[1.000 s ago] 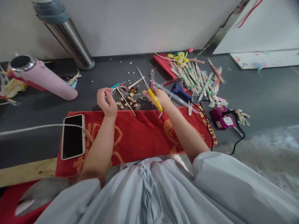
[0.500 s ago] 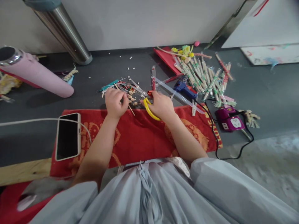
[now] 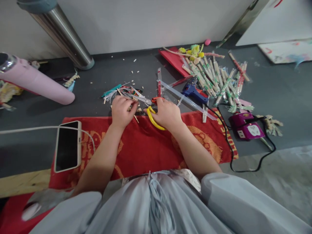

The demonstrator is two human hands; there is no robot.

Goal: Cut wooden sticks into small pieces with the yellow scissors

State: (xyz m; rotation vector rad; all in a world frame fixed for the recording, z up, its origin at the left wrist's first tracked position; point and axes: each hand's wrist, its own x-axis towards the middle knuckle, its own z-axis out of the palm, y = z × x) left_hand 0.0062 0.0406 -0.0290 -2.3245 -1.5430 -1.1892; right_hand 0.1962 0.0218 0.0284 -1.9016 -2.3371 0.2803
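Red cloth (image 3: 146,146) covers the near floor, and both forearms cross it toward its far edge. A phone (image 3: 67,146) on a white cable lies at the cloth's left end, well apart from the hands.

Right hand (image 3: 167,113): fingers closed through the yellow handles of the scissors (image 3: 148,109). The blades run from that hand toward the far left, their tips reaching above the left hand. Whether the blades are parted or closed cannot be told at this size.

Left hand (image 3: 122,112): fingers curled narrow, pinching a thin wooden stick (image 3: 135,117). The stick's long axis slants from far left to near right; its near end shows just right of the hand, on the cloth's far edge. The stick lies between the two hands, just beneath the blades, and crosses their line. The left hand is the nearer to it, and touching.

Farther out, just past the fingers, lies a heap of coloured threads and wood bits (image 3: 122,92). Farther right are a blue glue gun (image 3: 195,92), a purple power strip (image 3: 247,130) and a pile of wrapped sticks (image 3: 216,81).
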